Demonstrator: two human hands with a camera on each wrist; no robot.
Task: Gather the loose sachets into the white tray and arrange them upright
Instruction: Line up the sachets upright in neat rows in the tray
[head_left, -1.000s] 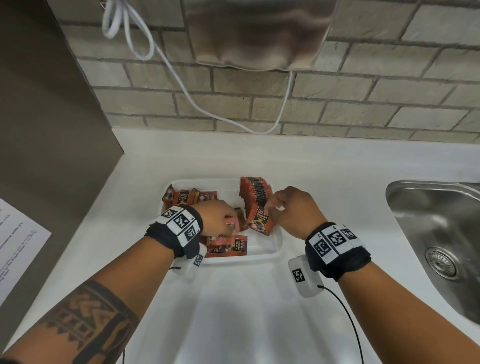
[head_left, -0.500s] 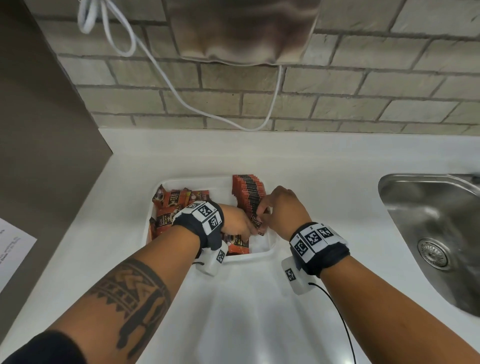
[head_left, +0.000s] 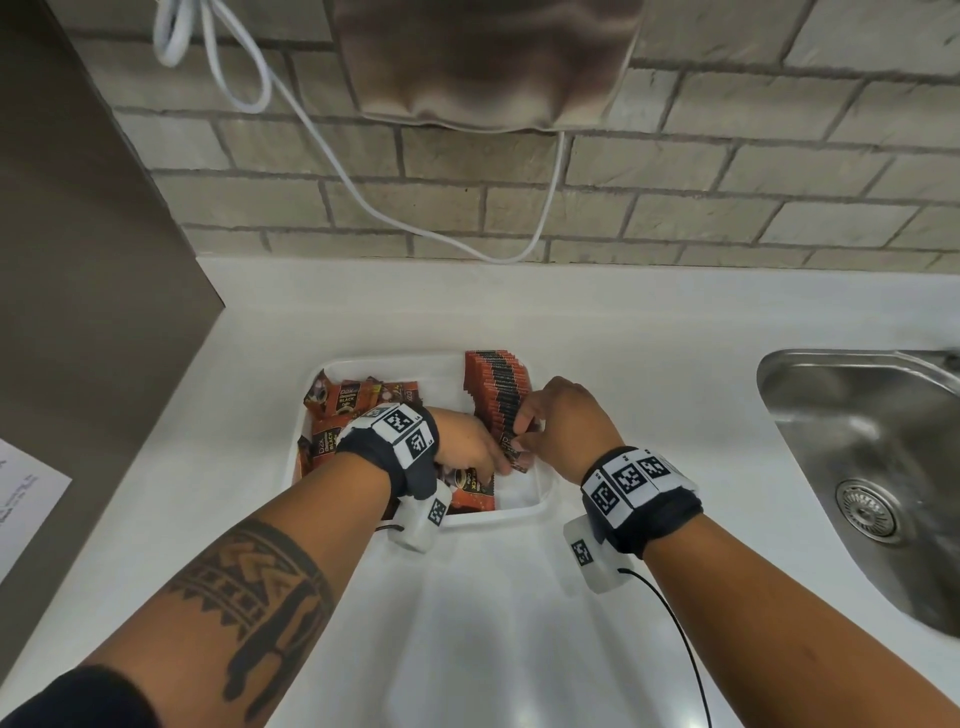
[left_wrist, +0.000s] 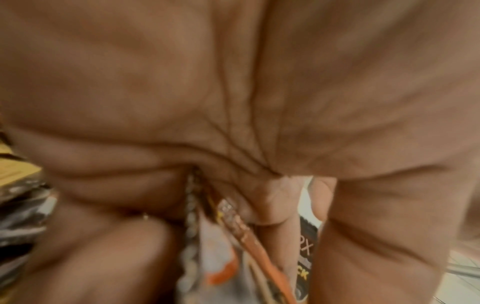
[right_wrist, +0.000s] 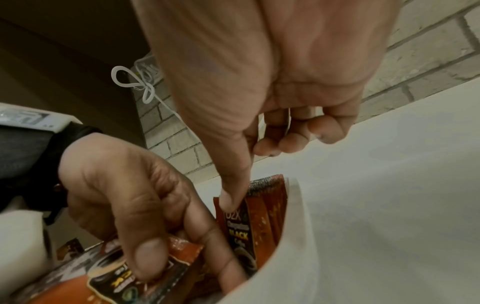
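Observation:
A white tray (head_left: 519, 514) sits on the counter. A row of orange-and-black sachets (head_left: 496, 387) stands upright along its right side. Loose sachets (head_left: 343, 402) lie flat at its left. My left hand (head_left: 488, 457) pinches a few sachets (right_wrist: 161, 259) between thumb and fingers, right at the near end of the row. My right hand (head_left: 524, 434) is at that same end. Its thumb tip (right_wrist: 230, 198) presses on the front upright sachet (right_wrist: 237, 232), and its other fingers (right_wrist: 293, 142) curl above the row. My palm fills the left wrist view, with the edges of the held sachets (left_wrist: 226, 257) showing.
A steel sink (head_left: 857, 467) is set into the counter on the right. On the brick wall behind hang a white cable (head_left: 363, 202) and a metal unit (head_left: 483, 62). A brown panel (head_left: 78, 260) with a paper sheet (head_left: 26, 509) stands to the left.
My left hand has moved right from the middle of the tray to the near end of the upright row, carrying sachets. My right hand has stayed at that end.

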